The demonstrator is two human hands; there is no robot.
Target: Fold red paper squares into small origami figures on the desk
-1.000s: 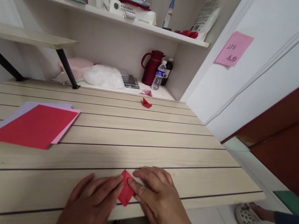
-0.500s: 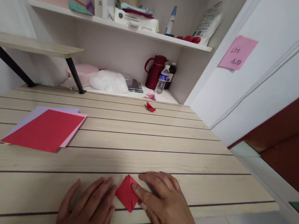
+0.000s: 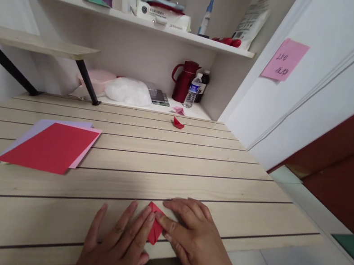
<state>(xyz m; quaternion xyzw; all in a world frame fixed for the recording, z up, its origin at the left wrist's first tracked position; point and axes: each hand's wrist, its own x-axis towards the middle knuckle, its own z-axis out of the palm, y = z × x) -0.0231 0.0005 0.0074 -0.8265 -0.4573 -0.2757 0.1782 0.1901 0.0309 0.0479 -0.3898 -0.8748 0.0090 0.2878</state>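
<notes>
A small folded piece of red paper (image 3: 156, 231) lies flat near the table's front edge, its creases meeting around the middle. My left hand (image 3: 119, 243) rests palm down with fingers spread, and its fingertips cover the left part of the paper. From the right, my right hand (image 3: 195, 234) presses its index fingertip on the paper's upper middle. Its other fingers are stretched out on the table, and neither hand grips the paper. The paper's left side is hidden under the left fingers.
On the left lies a stack of red, pink and purple sheets (image 3: 54, 147). A small red folded paper boat (image 3: 178, 123) sits at the back. Behind it on the shelf stand a dark red jug (image 3: 183, 83) and a water bottle (image 3: 193, 92). A raised wooden stand (image 3: 38, 42) is at left.
My left hand has moved right and its fingertips now lie on the red paper, covering its left part. The right hand stays nearly in place. The camera view has shifted slightly.
</notes>
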